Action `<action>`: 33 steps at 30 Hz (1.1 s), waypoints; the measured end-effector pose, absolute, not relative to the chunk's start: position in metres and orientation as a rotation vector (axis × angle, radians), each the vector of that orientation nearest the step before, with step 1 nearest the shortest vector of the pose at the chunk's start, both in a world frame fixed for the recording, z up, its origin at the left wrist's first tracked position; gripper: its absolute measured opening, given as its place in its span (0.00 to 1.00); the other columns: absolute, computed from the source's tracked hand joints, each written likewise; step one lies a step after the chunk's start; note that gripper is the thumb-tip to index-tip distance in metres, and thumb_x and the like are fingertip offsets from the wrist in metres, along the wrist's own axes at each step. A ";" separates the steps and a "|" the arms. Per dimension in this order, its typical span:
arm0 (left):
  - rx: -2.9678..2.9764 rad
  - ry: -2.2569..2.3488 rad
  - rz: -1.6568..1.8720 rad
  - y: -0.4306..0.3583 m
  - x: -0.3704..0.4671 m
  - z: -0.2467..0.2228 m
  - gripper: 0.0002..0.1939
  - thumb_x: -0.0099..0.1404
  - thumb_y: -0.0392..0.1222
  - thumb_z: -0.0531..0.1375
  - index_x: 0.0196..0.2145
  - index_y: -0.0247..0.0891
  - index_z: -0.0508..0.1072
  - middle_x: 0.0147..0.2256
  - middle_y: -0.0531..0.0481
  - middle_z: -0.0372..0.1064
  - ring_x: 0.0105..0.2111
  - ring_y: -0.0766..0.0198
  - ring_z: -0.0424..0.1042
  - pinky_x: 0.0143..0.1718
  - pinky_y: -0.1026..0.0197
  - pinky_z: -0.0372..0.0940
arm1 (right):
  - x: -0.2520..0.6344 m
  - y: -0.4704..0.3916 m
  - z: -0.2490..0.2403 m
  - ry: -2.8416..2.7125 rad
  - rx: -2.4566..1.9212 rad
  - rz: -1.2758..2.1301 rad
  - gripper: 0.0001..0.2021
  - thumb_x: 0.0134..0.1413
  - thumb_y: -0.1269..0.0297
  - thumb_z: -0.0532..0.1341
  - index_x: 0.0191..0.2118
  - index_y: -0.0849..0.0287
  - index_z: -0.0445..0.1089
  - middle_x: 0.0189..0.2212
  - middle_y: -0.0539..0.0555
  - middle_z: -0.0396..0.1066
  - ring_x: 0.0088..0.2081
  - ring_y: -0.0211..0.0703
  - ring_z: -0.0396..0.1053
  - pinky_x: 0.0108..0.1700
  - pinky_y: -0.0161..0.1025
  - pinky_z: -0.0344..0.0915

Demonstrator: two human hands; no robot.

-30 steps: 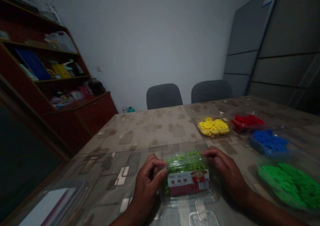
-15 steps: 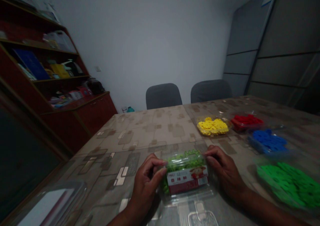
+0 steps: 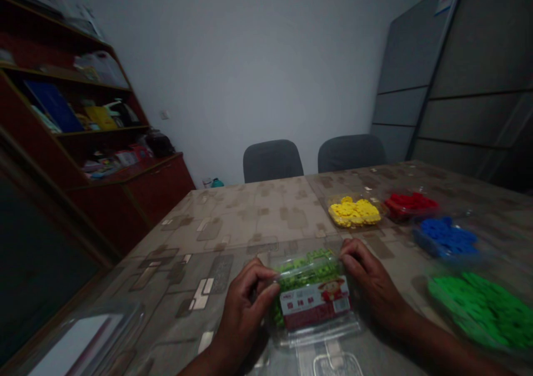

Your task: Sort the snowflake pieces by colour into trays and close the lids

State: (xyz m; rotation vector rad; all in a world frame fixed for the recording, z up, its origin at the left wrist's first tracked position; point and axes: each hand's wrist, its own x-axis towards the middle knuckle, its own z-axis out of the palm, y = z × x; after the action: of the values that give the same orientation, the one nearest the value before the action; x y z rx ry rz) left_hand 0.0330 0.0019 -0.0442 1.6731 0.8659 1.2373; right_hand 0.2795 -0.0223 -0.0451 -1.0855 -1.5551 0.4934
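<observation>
In front of me on the table is a clear plastic box (image 3: 308,323) holding light-green plastic pieces (image 3: 306,265), with a white and dark-red label (image 3: 314,301) across its lid. My left hand (image 3: 250,301) pinches the box's left upper edge between thumb and fingers. At the opposite upper corner, my right hand (image 3: 368,279) grips the rim with bent fingers. The fingertips partly cover both corners. Whether the lid is fully pressed down cannot be made out.
Open clear tubs stand to the right, with yellow pieces (image 3: 353,211), red pieces (image 3: 410,205), blue pieces (image 3: 447,236) and green pieces (image 3: 483,306). A clear container with a white sheet (image 3: 75,342) lies at the lower left. Two grey chairs (image 3: 272,159) stand behind the patterned table (image 3: 237,215).
The box's label has tilted toward me and shows more of its face, with its right side slightly higher. Both hands keep their grip and have barely shifted.
</observation>
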 end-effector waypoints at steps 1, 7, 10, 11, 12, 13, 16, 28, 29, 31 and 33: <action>1.697 0.866 1.247 0.000 0.034 -0.042 0.06 0.65 0.43 0.61 0.31 0.40 0.74 0.28 0.56 0.59 0.29 0.64 0.61 0.32 0.63 0.56 | 0.279 -0.022 -0.042 -1.591 -1.087 0.456 0.11 0.69 0.63 0.47 0.33 0.53 0.59 0.28 0.47 0.59 0.29 0.40 0.60 0.31 0.35 0.60; 1.740 0.902 1.283 -0.001 0.036 -0.042 0.05 0.65 0.42 0.60 0.32 0.41 0.74 0.28 0.56 0.59 0.28 0.65 0.61 0.31 0.64 0.56 | 0.272 -0.013 -0.023 -1.833 -1.006 0.231 0.12 0.68 0.62 0.48 0.32 0.55 0.63 0.29 0.51 0.61 0.33 0.44 0.59 0.36 0.41 0.56; 1.679 0.930 1.294 0.001 0.038 -0.044 0.05 0.65 0.43 0.61 0.32 0.41 0.74 0.28 0.56 0.59 0.28 0.65 0.61 0.32 0.64 0.57 | 0.271 -0.004 -0.019 -1.914 -0.956 0.186 0.16 0.69 0.57 0.48 0.29 0.55 0.61 0.26 0.50 0.60 0.30 0.43 0.58 0.33 0.39 0.55; 1.665 0.937 1.294 0.001 0.038 -0.044 0.06 0.64 0.43 0.61 0.31 0.41 0.74 0.28 0.56 0.59 0.28 0.65 0.61 0.32 0.64 0.57 | 0.271 -0.002 -0.019 -1.926 -0.949 0.180 0.17 0.69 0.56 0.47 0.29 0.55 0.60 0.26 0.50 0.60 0.29 0.42 0.58 0.32 0.39 0.55; 1.645 0.944 1.290 0.001 0.039 -0.043 0.06 0.64 0.44 0.61 0.31 0.40 0.73 0.27 0.56 0.59 0.28 0.65 0.61 0.31 0.64 0.57 | 0.271 -0.001 -0.018 -1.932 -0.949 0.175 0.18 0.69 0.55 0.46 0.28 0.55 0.60 0.25 0.50 0.60 0.28 0.42 0.58 0.31 0.39 0.55; 1.621 0.951 1.286 0.000 0.041 -0.042 0.07 0.64 0.44 0.62 0.30 0.40 0.73 0.27 0.56 0.59 0.28 0.66 0.61 0.31 0.65 0.57 | 0.271 -0.001 -0.018 -1.933 -0.955 0.175 0.19 0.70 0.55 0.45 0.28 0.55 0.59 0.25 0.49 0.60 0.27 0.41 0.58 0.30 0.38 0.54; 1.511 0.955 1.255 -0.006 0.046 -0.038 0.08 0.64 0.45 0.61 0.31 0.39 0.72 0.26 0.57 0.58 0.26 0.67 0.61 0.30 0.65 0.58 | 0.272 -0.006 -0.017 -1.921 -1.000 0.208 0.19 0.70 0.56 0.44 0.28 0.55 0.58 0.24 0.49 0.60 0.26 0.40 0.59 0.28 0.37 0.54; 1.079 0.927 1.143 -0.029 0.050 -0.037 0.15 0.57 0.51 0.67 0.28 0.36 0.72 0.23 0.58 0.56 0.23 0.69 0.59 0.24 0.67 0.56 | 0.277 -0.015 -0.012 -1.957 -1.152 0.552 0.20 0.69 0.53 0.46 0.25 0.55 0.54 0.21 0.45 0.55 0.22 0.36 0.57 0.24 0.33 0.54; 1.127 0.944 1.163 -0.031 0.049 -0.038 0.16 0.56 0.52 0.67 0.28 0.36 0.72 0.24 0.58 0.55 0.23 0.70 0.57 0.24 0.68 0.55 | 0.277 -0.017 -0.010 -1.973 -1.148 0.559 0.20 0.68 0.53 0.47 0.25 0.55 0.55 0.20 0.45 0.56 0.22 0.37 0.58 0.24 0.33 0.53; 1.226 0.974 1.194 -0.036 0.048 -0.038 0.17 0.57 0.54 0.66 0.27 0.37 0.73 0.25 0.58 0.54 0.23 0.70 0.55 0.24 0.67 0.54 | 0.277 -0.022 -0.004 -2.031 -1.128 0.538 0.20 0.68 0.52 0.48 0.25 0.56 0.57 0.21 0.46 0.58 0.23 0.37 0.59 0.26 0.34 0.54; 1.298 0.983 1.219 -0.041 0.047 -0.037 0.17 0.58 0.56 0.65 0.27 0.38 0.74 0.25 0.57 0.55 0.23 0.69 0.55 0.25 0.67 0.53 | 0.275 -0.027 0.004 -2.136 -1.093 0.439 0.19 0.69 0.54 0.46 0.27 0.57 0.59 0.23 0.48 0.61 0.25 0.39 0.61 0.28 0.35 0.56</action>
State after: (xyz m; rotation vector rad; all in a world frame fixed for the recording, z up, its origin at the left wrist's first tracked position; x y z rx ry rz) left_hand 0.0472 -0.0414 -0.0368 1.2980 0.9835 1.2190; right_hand 0.2752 -0.0269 0.0036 -1.0928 -2.1358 0.4389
